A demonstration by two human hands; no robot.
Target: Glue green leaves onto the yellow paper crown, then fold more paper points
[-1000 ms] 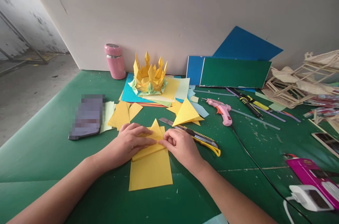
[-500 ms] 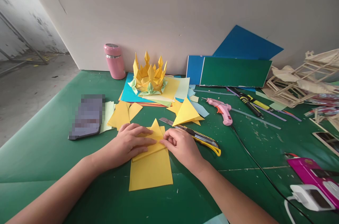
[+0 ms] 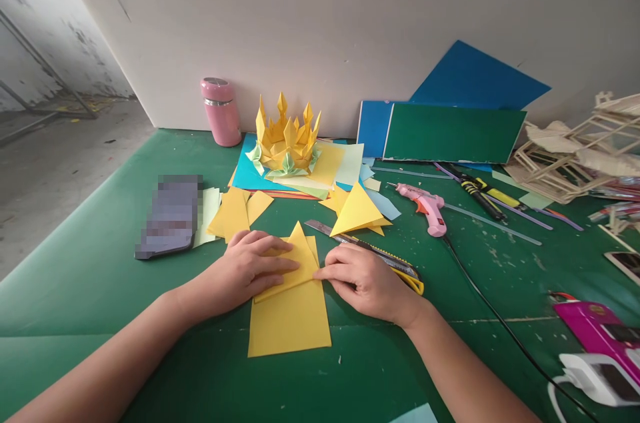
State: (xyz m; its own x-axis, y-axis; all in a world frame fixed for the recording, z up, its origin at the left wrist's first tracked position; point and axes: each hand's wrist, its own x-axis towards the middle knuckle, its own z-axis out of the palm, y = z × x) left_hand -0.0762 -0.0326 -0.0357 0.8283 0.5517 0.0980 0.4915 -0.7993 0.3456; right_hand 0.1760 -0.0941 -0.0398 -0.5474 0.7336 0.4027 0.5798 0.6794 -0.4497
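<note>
A folded yellow paper (image 3: 289, 276) with a pointed top lies over a flat yellow sheet (image 3: 290, 329) on the green table. My left hand (image 3: 250, 267) rests on the folded paper with fingers stretched out, pressing it down. My right hand (image 3: 367, 279) is closed, its fingertips touching the folded paper's right corner. Just behind that hand is a yellow-handled utility knife (image 3: 390, 259), blade out and partly covered. Beyond the knife lies a folded yellow triangle of paper (image 3: 357, 211).
A yellow paper crown (image 3: 289, 146) sits on coloured sheets at the back, beside a pink flask (image 3: 221, 115). On the left lies a phone (image 3: 170, 216). A pink glue gun (image 3: 425, 206) trails its cable (image 3: 493, 306) rightward, near a magenta device (image 3: 595, 333).
My right hand has slid a little to the right along the folded paper's edge. My left hand stays on the paper. The view has shifted slightly.
</note>
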